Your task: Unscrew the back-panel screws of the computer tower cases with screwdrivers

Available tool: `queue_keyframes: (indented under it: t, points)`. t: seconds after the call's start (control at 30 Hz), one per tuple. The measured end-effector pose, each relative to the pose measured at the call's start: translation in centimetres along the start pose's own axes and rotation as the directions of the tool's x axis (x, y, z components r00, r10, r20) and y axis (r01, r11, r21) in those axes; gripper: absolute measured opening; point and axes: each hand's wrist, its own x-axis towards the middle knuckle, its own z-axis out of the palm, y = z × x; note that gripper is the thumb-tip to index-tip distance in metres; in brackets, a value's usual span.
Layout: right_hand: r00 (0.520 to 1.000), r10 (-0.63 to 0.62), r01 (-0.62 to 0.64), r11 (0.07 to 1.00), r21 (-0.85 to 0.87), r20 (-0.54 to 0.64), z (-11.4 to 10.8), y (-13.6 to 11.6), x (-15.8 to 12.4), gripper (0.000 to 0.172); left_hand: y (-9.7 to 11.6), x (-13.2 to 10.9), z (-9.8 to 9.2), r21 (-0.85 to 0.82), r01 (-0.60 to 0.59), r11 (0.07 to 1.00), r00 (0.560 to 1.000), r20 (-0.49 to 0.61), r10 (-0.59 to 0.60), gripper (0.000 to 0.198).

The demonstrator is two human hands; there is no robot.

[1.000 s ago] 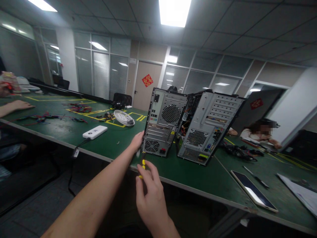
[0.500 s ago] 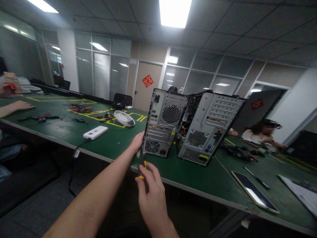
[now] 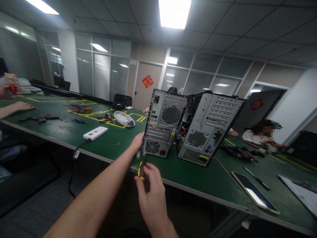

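My right hand (image 3: 152, 191) holds a black and yellow screwdriver (image 3: 142, 167) by its handle, thumb and fingers around the lower end. The shaft points up to the lower left corner of a computer case (image 3: 158, 132), which stands upright with its back panel facing me. Whether the tip sits in a screw is too small to tell. Against the left side of that case lies my left hand (image 3: 137, 142), its fingers hidden behind the edge. Close by on the right stands a second computer case (image 3: 200, 142), its side open with wires showing inside.
On the green table (image 3: 193, 178) are a white power bank (image 3: 95, 133) with a cable, small screws (image 3: 118, 143), a white oval basket (image 3: 123, 118) and a tablet (image 3: 255, 191). Black cables (image 3: 237, 152) lie at right. Other people sit at the far left and right.
The screwdriver handle has turned, so more of its yellow side shows. My right fingers have shifted slightly on it; my left hand and both cases stay put.
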Motion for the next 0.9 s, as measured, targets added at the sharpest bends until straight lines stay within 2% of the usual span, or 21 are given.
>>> queue_keyframes:
  t: [0.17,0.33,0.73,0.9]
  points:
    - [1.0,-0.01,0.01,1.0,-0.008,0.009,-0.19,-0.11,-0.06,0.024,-0.12,0.11,-0.05,0.0,0.0,1.0,1.0,0.001,0.0,0.045]
    - [0.995,-0.069,0.072,0.996,-0.046,0.078,-0.21,-0.09,-0.14,0.03,-0.12,0.1,-0.13,0.005,-0.027,1.0,1.0,0.008,0.027,0.045]
    - [0.986,-0.049,0.051,0.999,-0.01,0.162,-0.68,-0.54,-0.39,0.043,0.13,-0.05,-0.14,0.028,-0.042,0.999,0.999,0.017,0.041,0.047]
    - [0.989,-0.049,0.053,0.998,-0.024,0.142,-0.52,-0.33,-0.48,0.045,0.11,-0.04,-0.03,0.001,-0.017,1.0,1.0,0.013,0.017,0.047]
